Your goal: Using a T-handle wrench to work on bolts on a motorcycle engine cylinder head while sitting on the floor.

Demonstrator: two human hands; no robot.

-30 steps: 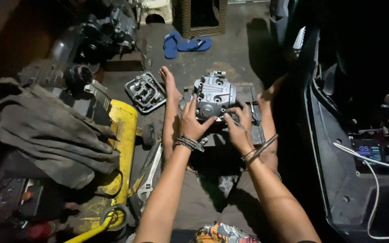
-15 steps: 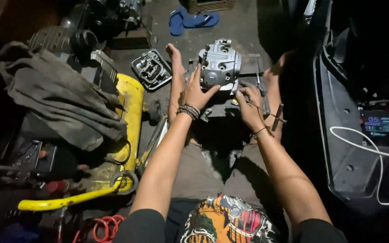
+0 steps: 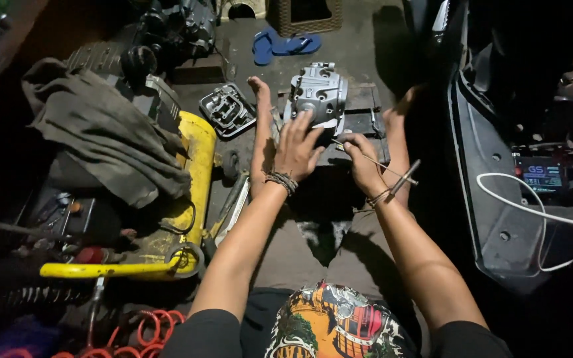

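1. on the floor between the person's bare feet, a grey metal engine cylinder head (image 3: 318, 94) stands on a dark wooden block (image 3: 365, 109)
2. the left hand (image 3: 298, 147) lies flat against the near face of the cylinder head, fingers spread wide and straight, gripping nothing; a beaded band circles its wrist
3. the right hand (image 3: 359, 159) is just beside the head's lower right corner, fingers curled narrow around a thin metal rod (image 3: 374, 162) that slants away to the right; whether the rod's tip touches the head cannot be told
4. a t-shaped metal tool (image 3: 402, 179) lies across the right wrist area, near the rod
5. the left foot (image 3: 260, 113) rests just left of the cylinder head, the right foot (image 3: 396, 119) to its right in shadow
6. a separate grey engine cover (image 3: 227, 109) lies left of the left foot, apart from the head
7. further left sits a yellow compressor tank (image 3: 193, 172) with a grey cloth (image 3: 101, 132) heaped beside it
8. blue sandals (image 3: 283, 45) lie well beyond the head
9. a white cable (image 3: 538, 219) loops over the dark panel at the right
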